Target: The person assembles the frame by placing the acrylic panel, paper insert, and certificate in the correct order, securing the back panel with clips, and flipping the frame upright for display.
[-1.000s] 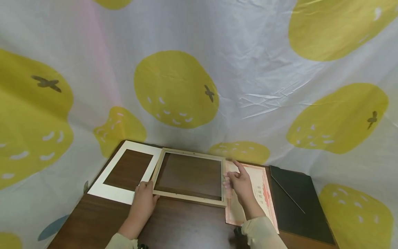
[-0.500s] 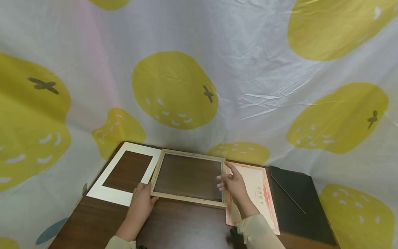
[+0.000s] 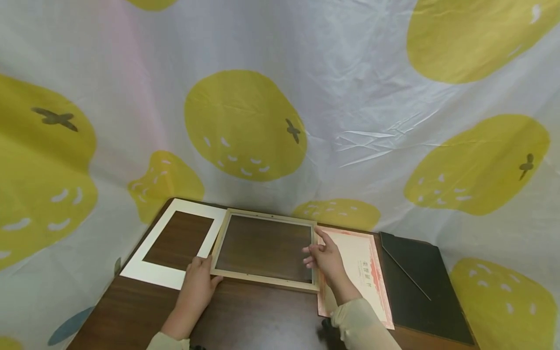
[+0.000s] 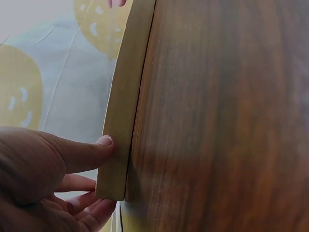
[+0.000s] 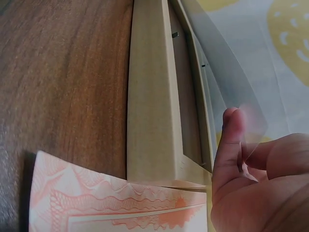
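A light wooden picture frame (image 3: 271, 281) lies flat on the dark table, its back side up with small metal points along the inner edge. My left hand (image 3: 197, 287) grips its near left corner, the thumb (image 4: 99, 150) pressed against the outer side. Over the frame's right side, my right hand (image 3: 329, 260) pinches a clear plastic sheet (image 5: 241, 82) between thumb and fingers. The sheet bends up from the frame opening; in the head view it is barely visible. A red-bordered certificate (image 3: 366, 248) lies at the frame's right, under the right forearm.
A white mat board (image 3: 150, 279) with a cut-out window lies left of the frame. At the far right is a black backing board (image 3: 430, 287) with a thin rod-like line on it. A fruit-patterned curtain (image 3: 350, 107) hangs right behind the table (image 3: 253, 311).
My right hand has moved left, from over the certificate to the frame's right side, then slowed. The left hand stays at the frame's corner; the frame has barely moved.
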A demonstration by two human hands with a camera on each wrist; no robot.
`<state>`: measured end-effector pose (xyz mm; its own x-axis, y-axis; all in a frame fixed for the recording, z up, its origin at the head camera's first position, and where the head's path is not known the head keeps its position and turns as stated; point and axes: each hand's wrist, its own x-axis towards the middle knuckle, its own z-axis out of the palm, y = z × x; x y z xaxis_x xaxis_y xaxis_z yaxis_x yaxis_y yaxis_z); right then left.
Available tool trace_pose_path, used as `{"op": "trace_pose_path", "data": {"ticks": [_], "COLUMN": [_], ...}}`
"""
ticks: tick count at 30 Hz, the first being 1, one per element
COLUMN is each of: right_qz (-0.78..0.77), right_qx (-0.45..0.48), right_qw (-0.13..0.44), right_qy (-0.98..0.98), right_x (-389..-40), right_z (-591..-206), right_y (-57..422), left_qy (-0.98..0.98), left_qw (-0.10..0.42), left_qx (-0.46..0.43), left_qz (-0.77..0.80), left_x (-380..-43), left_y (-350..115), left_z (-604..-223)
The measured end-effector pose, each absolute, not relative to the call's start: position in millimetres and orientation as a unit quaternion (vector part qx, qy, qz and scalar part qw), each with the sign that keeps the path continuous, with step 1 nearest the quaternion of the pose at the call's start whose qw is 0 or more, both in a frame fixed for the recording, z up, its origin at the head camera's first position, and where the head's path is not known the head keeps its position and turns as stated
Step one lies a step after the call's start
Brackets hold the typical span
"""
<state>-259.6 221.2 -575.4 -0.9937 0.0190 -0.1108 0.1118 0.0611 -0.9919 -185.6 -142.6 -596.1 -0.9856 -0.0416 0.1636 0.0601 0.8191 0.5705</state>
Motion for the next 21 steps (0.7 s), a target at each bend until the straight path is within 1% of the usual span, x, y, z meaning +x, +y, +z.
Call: {"op": "trace_pose_path", "data": {"ticks": [8, 14, 21], "right_qz": [-0.689, -0.666, -0.628], "right_qx": [0.067, 0.08, 0.096], "right_qw": [0.019, 0.008, 0.001], "right_qy": [0.722, 0.742, 0.772], "right_x": [-261.6, -261.5, -255.8], "right_z": [-582.0, -584.2, -577.0], "right_y": [214.6, 212.2, 215.3], "left_qy": [-0.948, -0.946, -0.948], "left_qw": [0.095, 0.106, 0.096], "left_qx": [-0.01, -0.014, -0.017], "left_qz": [-0.303, -0.305, -0.304], "left_x": [-183.6, -182.6, -181.3], "left_y": [-143.4, -143.7, -144.2], "left_z": [-594.8, -595.1, -596.6]}}
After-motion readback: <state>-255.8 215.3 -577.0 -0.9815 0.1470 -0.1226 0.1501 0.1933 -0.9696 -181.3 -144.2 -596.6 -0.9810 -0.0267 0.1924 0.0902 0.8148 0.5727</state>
